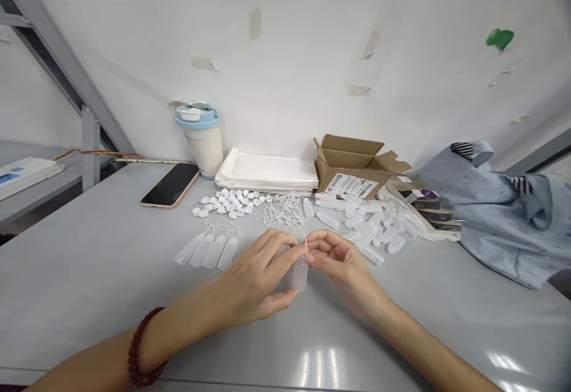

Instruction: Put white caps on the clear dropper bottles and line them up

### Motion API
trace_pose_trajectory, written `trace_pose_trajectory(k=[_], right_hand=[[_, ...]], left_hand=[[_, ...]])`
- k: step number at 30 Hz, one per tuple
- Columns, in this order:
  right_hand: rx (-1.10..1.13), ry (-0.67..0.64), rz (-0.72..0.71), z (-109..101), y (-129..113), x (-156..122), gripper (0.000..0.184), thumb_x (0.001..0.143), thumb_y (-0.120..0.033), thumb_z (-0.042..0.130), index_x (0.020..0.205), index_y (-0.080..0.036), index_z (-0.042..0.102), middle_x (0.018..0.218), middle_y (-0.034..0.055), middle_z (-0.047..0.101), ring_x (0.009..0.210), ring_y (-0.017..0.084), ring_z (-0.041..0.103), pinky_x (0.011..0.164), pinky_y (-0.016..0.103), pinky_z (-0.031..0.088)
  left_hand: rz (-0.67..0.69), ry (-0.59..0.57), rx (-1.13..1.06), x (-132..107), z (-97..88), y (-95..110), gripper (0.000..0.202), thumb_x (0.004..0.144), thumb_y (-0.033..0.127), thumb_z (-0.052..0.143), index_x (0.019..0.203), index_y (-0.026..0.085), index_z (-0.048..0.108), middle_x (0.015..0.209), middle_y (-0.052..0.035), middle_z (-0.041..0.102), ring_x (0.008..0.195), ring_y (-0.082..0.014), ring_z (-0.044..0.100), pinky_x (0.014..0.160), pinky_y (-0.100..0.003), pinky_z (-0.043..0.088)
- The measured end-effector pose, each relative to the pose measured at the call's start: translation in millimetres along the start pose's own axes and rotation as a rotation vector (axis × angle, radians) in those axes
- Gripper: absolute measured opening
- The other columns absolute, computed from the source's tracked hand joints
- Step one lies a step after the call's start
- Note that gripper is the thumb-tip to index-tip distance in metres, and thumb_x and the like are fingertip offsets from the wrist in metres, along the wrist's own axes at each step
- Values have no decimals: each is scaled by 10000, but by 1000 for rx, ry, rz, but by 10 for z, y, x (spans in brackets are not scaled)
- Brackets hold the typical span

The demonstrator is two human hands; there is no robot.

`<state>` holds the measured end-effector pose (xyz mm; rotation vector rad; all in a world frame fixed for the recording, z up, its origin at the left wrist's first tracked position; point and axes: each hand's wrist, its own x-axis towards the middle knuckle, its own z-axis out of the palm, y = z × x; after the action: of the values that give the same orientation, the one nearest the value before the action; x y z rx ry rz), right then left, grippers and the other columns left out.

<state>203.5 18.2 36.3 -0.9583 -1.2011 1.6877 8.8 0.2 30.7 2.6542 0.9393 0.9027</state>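
Note:
Over the near middle of the table, a small translucent plastic bottle point(300, 275) is held upright between my hands. My left hand point(261, 273) grips it from the left, forefinger at the neck and thumb low on its side. A thin white cord point(305, 238) rises from the bottle's neck. Closed in a pinch, my right hand point(336, 261) has its fingertips on the cord at the neck; the exact contact is partly hidden. Left of my hands lie several bottles with cords point(215, 251). Behind are a heap of white cords point(283, 210) and scattered white caps point(232, 201).
Loose translucent bottles point(368, 225) spread to the right. Along the wall stand a phone point(172, 185), a lidded cup point(203, 142), a stack of white envelopes point(267, 169) and an open cardboard box point(352, 169). Packaged dark items point(428, 207) and blue cloth point(499, 219) lie at the right.

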Motion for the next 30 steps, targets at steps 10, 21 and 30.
trace_pose_trajectory(k=[10, 21, 30], right_hand=[[-18, -24, -23, 1, -10, -17, 357, 731, -324, 754, 1021, -237, 565, 845, 14, 740, 830, 198, 699, 831, 361, 493], [46, -20, 27, 1, -45, -15, 372, 699, -276, 788, 994, -235, 565, 829, 0, 750, 853, 188, 702, 877, 346, 467], [89, -31, 25, 16, -18, -18, 303, 738, -327, 760, 965, -213, 594, 797, 8, 736, 783, 167, 686, 769, 300, 475]], left_hand=[[-75, 27, -140, 18, -27, 18, 514, 787, 173, 646, 1265, 224, 461, 1099, -101, 497, 1030, -234, 496, 875, -365, 477], [-153, -16, -222, 35, -52, 37, 539, 763, 182, 678, 1257, 249, 473, 1112, -74, 469, 1055, -224, 477, 919, -368, 455], [-116, -11, -157, 24, -60, 12, 520, 782, 163, 649, 1262, 231, 460, 1145, -93, 473, 1081, -240, 459, 929, -391, 442]])
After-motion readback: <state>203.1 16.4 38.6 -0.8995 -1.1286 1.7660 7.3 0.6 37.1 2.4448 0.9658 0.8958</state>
